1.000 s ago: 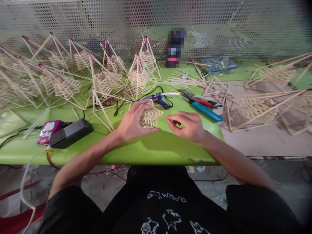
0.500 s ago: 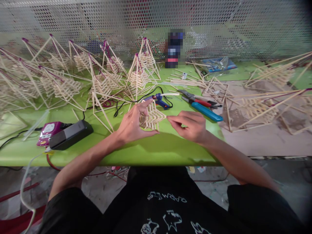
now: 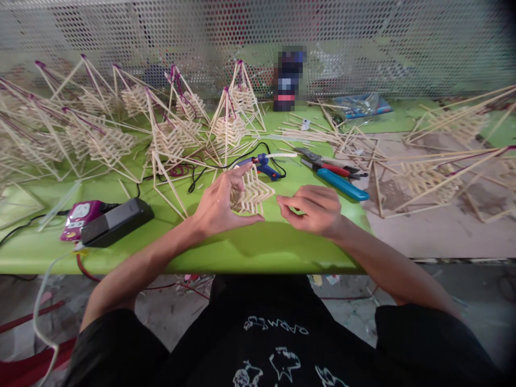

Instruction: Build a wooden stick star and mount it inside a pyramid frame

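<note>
So the left hand (image 3: 217,207) was wrapped round the little stick stack (image 3: 255,193), thumb and fingers spanning its edges, while the right hand (image 3: 312,210) sat just off its pointed tip, fingers curled in; couldn't tell if they pinched anything. IMO a light left grip was the way to go, so the layers lined up without getting squashed. Magenta box (image 3: 80,219) was well left of both hands, the glue gun (image 3: 269,171) lay right past the stack, kinda crowding it, and blue-handled cutters (image 3: 342,184) sat beyond the right hand.
</note>
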Tool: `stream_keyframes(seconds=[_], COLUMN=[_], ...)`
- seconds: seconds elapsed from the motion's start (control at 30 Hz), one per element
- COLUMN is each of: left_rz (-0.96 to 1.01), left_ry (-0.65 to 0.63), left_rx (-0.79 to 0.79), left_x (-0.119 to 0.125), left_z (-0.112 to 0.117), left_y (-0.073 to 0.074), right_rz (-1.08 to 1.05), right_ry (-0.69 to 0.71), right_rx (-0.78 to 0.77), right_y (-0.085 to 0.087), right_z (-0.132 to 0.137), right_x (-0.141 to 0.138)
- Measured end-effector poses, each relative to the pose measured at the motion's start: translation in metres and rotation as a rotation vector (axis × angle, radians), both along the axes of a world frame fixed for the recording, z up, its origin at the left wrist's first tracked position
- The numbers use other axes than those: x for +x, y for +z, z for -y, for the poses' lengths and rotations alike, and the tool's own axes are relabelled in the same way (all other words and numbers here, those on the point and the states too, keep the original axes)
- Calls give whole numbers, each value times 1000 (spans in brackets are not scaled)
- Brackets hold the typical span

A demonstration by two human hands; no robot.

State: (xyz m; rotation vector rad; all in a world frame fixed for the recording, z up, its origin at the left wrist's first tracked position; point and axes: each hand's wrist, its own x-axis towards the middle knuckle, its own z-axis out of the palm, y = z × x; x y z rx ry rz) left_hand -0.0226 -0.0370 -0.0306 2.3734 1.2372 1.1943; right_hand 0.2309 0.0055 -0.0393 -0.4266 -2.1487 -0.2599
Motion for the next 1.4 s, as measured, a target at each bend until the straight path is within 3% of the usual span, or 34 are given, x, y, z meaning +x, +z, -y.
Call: stream_keyframes(seconds=[0.5,0.73,1.0,1.4], left_rz=[12,87,188,147], left_ry=[-3,-42,-107,-82], left_rx=[-44,-112,-312,-369], left_x=[0,1,0,3], left_z=[0,-1,-1,0], left_y=[-3,1,4,3], right_rz=[74,3,-98,42], right_ry=[45,82,139,87], right_rx=[74,-58,-220,-5], right_y=[5,-1,7,5], right_z=[7,2,5,6], right_x=[-2,1,-3,-2])
